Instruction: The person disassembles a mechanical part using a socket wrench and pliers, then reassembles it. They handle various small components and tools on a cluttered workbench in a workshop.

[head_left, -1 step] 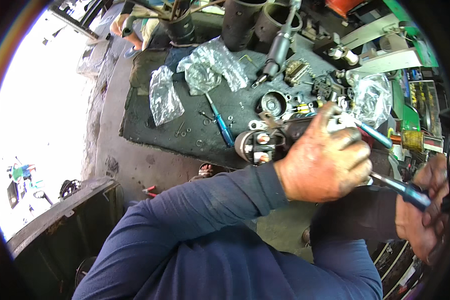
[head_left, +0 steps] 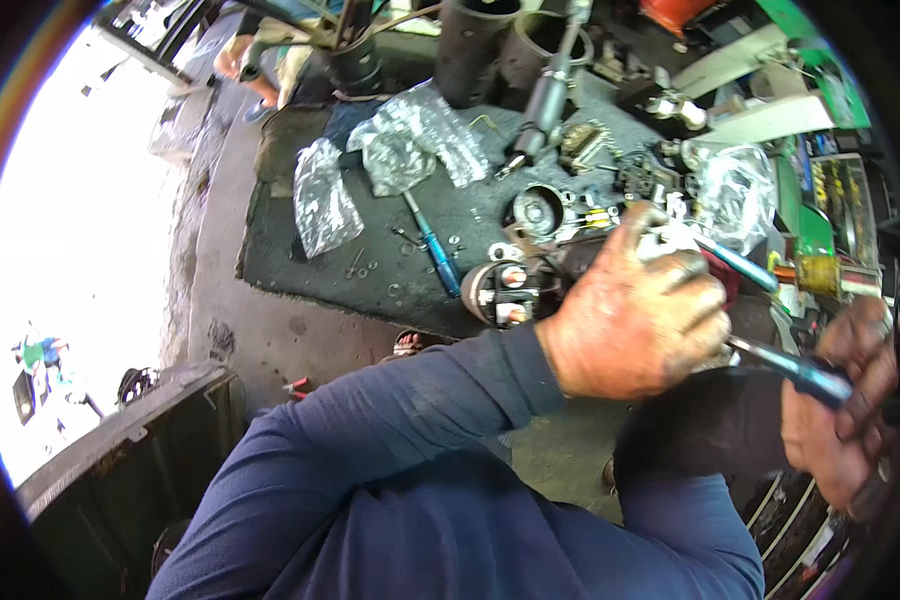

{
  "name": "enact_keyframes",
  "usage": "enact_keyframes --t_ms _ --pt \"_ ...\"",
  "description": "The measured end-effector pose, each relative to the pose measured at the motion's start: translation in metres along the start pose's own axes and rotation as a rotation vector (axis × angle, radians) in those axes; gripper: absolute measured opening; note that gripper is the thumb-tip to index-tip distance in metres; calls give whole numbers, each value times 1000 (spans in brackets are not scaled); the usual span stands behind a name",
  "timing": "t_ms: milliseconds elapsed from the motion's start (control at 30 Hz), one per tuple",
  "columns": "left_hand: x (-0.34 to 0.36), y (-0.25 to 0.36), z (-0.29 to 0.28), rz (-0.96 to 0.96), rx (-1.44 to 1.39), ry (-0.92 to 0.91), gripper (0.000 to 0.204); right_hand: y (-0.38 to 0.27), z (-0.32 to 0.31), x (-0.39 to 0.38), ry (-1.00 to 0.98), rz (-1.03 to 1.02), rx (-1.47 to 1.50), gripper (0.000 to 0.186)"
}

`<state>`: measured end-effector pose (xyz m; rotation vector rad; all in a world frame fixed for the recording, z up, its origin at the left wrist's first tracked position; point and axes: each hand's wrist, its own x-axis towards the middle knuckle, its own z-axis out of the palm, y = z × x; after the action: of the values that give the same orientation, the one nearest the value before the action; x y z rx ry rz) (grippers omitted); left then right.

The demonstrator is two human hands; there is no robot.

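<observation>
Note left hand [head_left: 645,310] curled over starter motor [head_left: 502,294] at workbench [head_left: 280,235] edge; cannot confirm clamping. Note right hand [head_left: 838,410] closed around screwdriver [head_left: 795,371]. Beware shaft slipping into left hand through off-axis force.

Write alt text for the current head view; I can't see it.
A person's right hand holds a blue-handled screwdriver, its shaft toward the curled left hand, beside a cylindrical part with two copper-coloured terminals. Clear plastic bags and another blue-handled screwdriver lie on the dark worktop.
</observation>
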<state>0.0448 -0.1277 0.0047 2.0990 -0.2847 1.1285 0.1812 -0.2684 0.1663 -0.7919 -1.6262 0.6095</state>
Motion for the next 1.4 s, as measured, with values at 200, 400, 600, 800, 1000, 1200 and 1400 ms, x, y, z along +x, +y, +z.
enact_keyframes --t_ms 200,400,600,800,1000,1200,1400 --pt "3 1 0 -134 -39 32 59 -15 9 21 287 95 -167 24" --pt "1 5 5 -512 -164 146 93 28 -5 57 275 -212 -185 34" --pt "7 7 -1 -528 -95 126 64 90 -28 64 382 -705 -923 51" --pt "7 7 0 -599 -178 110 66 76 -19 63 573 -588 -898 44" --pt "5 7 4 -631 -185 140 68 86 -29 81 445 -696 -977 36" --pt "5 7 3 -564 -234 157 58 96 -29 103 2 -266 589 35" --pt "12 10 -16 -735 -614 176 18 104 -20 90 370 -385 86 27"
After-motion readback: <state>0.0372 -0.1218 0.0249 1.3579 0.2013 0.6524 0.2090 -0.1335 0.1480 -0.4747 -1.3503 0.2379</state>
